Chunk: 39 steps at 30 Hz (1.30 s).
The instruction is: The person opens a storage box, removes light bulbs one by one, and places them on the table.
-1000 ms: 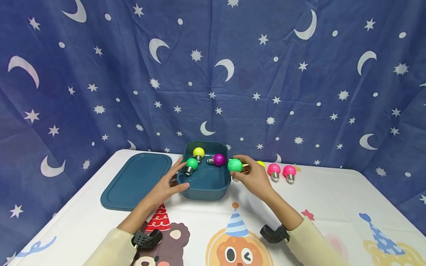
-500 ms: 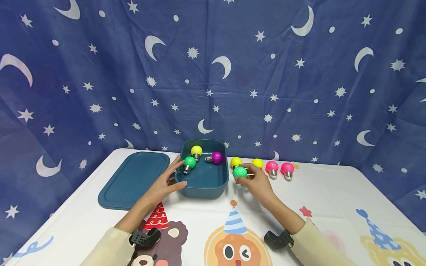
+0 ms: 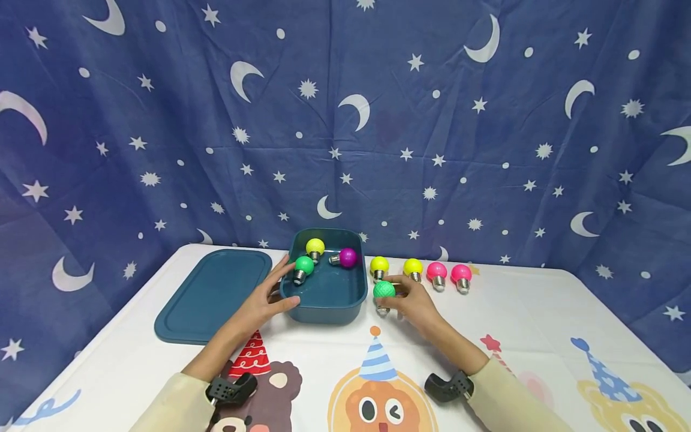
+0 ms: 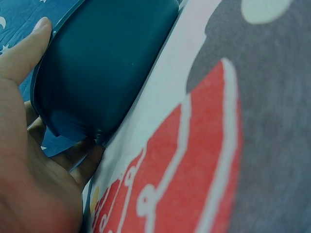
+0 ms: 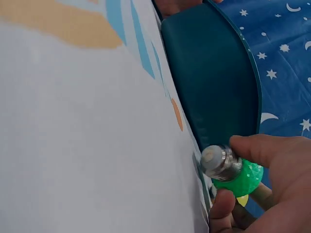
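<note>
My right hand (image 3: pixel 414 303) pinches a green light bulb (image 3: pixel 384 290) with a dimpled globe between thumb and fingers. This bulb is right of the blue box, its metal base pointing down near the tabletop; contact is unclear. In the right wrist view, its silver base (image 5: pixel 221 162) faces the camera. My left hand (image 3: pixel 263 303) rests against the box (image 3: pixel 324 315), thumb at the front rim and fingers spread along the left side. Inside the box lie a yellow bulb (image 3: pixel 315 247), a smooth green bulb (image 3: pixel 305 265) and a purple bulb (image 3: pixel 348 258).
A flat blue lid (image 3: pixel 213 297) lies left of the box. Behind and right of my right hand are two yellow bulbs (image 3: pixel 379 265) and two pink bulbs (image 3: pixel 461 273) in a row. A starry curtain (image 3: pixel 345 120) hangs behind the white table (image 3: pixel 540 318).
My right hand has moved the dimpled green bulb down and nearer, away from the box's right rim. A yellow bulb behind it has come into view. My left hand stays at the box.
</note>
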{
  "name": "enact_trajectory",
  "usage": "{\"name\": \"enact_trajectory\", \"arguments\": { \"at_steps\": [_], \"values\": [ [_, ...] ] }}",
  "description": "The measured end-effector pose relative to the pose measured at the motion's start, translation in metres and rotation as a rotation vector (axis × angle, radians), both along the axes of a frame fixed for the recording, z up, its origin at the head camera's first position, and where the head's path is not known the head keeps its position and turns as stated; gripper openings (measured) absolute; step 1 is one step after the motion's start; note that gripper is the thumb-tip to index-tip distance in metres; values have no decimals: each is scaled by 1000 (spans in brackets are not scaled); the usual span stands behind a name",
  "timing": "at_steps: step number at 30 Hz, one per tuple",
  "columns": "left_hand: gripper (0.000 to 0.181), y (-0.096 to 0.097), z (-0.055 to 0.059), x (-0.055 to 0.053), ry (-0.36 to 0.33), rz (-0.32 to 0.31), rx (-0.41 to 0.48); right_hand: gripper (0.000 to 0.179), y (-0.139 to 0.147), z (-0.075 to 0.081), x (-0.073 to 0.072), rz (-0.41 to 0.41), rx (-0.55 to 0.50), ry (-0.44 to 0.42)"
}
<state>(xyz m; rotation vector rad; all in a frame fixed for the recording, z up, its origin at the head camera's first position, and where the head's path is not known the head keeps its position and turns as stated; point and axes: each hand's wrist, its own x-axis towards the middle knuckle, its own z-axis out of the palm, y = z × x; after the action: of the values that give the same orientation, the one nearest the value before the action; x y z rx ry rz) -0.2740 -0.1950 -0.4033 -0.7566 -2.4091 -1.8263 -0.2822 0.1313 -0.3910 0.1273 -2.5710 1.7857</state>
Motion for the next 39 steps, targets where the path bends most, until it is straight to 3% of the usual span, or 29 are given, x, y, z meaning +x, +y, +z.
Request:
{"name": "enact_trajectory", "arguments": {
  "at_steps": [12, 39],
  "values": [
    [70, -2, -1, 1, 1, 4, 1, 55, 0, -10, -7, -8, 62, 17],
    [70, 3, 4, 3, -32, -2, 32, 51, 2, -7, -6, 1, 60, 43]
  ]
}}
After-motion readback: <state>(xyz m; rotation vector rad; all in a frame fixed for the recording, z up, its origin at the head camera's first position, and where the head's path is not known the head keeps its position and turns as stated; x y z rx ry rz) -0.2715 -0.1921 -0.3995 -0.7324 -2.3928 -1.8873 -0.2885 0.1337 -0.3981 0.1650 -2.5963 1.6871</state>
